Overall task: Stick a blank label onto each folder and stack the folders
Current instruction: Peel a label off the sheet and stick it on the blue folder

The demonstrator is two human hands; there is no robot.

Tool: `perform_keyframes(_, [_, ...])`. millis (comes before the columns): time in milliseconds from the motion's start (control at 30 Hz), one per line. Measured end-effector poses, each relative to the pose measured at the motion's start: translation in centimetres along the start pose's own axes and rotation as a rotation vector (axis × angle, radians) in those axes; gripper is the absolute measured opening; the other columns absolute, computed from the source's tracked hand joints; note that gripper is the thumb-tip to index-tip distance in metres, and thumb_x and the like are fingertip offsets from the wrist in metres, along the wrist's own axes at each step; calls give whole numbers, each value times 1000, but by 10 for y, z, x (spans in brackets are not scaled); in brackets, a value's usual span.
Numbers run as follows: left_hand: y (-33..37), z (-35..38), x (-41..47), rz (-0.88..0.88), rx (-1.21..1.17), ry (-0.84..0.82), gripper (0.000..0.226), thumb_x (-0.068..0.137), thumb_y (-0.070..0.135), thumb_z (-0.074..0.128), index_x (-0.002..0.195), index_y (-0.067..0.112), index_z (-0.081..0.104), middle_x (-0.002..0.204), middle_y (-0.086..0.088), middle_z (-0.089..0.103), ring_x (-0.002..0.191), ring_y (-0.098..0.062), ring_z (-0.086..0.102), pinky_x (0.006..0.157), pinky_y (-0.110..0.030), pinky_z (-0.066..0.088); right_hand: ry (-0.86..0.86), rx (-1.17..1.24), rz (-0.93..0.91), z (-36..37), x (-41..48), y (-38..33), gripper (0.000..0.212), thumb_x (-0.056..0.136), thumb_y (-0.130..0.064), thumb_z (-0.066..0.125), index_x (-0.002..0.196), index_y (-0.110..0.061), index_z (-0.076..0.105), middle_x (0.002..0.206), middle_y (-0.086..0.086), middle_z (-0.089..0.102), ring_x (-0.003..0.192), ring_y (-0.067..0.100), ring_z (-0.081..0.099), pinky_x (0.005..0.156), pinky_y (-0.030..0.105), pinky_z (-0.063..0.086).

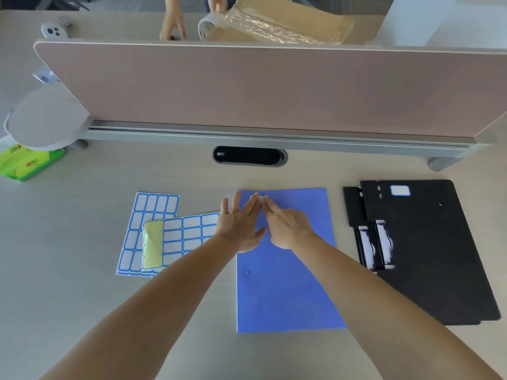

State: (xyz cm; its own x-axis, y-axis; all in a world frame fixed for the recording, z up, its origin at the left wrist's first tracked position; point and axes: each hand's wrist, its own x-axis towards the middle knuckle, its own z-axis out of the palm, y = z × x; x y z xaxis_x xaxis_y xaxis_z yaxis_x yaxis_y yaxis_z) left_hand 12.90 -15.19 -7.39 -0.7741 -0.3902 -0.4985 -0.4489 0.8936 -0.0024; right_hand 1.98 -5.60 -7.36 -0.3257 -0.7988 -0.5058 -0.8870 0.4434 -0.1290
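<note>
My left hand (238, 227) flat on blue folder (288, 294) | right fingers (271, 212) straight, label (262, 199) seemingly beneath | smooth outward, firmly.

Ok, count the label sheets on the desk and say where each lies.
2. One label sheet lies flat left of the blue folder; the second sheet overlaps it, angled, its left end peeled back. Others beneath would be hidden.
</note>
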Motion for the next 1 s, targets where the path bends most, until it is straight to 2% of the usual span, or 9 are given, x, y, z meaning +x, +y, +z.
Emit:
perform_keyframes(133, [3,-5,9,-39,-38,-84,83,92,63,31,158,24,0,166,9,-1,150,-36,-11,118,-54,4,-42,62,14,-2,3,0,80,95,-24,54,157,-21,2,164,-11,-2,109,27,62,64,34,44])
perform_keyframes(267, [4,-13,6,-16,29,-111,83,93,60,31,158,23,-3,166,6,-9,149,-34,-19,119,-54,-4,-10,-29,20,-16,6,-11,61,90,-21,61,147,-14,39,158,-3,23,100,26,65,61,34,41])
perform_keyframes(300, [4,-13,4,-13,30,-96,83,93,60,31,158,22,-4,166,4,-11,149,-33,-20,119,-54,-4,1,-40,16,-17,6,-13,62,90,-19,61,147,-13,38,158,-1,23,96,26,66,60,34,40])
perform_keyframes(433, [1,-4,-3,-43,13,-99,90,94,64,29,156,12,-11,165,-2,-15,149,-32,-23,120,-53,-4,-16,-66,9,-10,5,-17,79,91,-20,58,156,-18,13,165,-4,-3,86,24,66,56,32,38])
perform_keyframes(533, [1,-2,-2,-28,19,-111,92,94,64,31,157,11,-10,166,-2,-11,149,-32,-21,120,-53,-4,-12,-61,12,1,5,-16,86,92,-23,57,157,-18,1,164,-5,-10,82,23,66,52,30,35])
perform_keyframes(733, [1,-6,4,8,69,-113,89,93,63,31,158,11,-1,166,-2,-6,151,-32,-10,120,-51,-2,-36,5,-29,-9,10,-10,88,91,-26,60,157,-19,2,165,-7,-2,108,26,62,65,33,43])
perform_keyframes(833, [0,-12,4,5,106,-131,83,95,64,28,158,14,7,166,0,-5,152,-31,-8,120,-52,-3,-28,-11,-7,-6,9,-10,84,92,-24,58,157,-24,4,165,-9,-2,103,24,64,63,33,41])
perform_keyframes(1000, [4,0,-11,-40,85,-84,83,96,62,28,158,14,1,165,-2,-5,151,-34,-3,120,-54,2,-32,-29,73,4,4,-22,83,93,-17,57,157,-21,3,165,-4,-9,89,26,65,55,32,36])
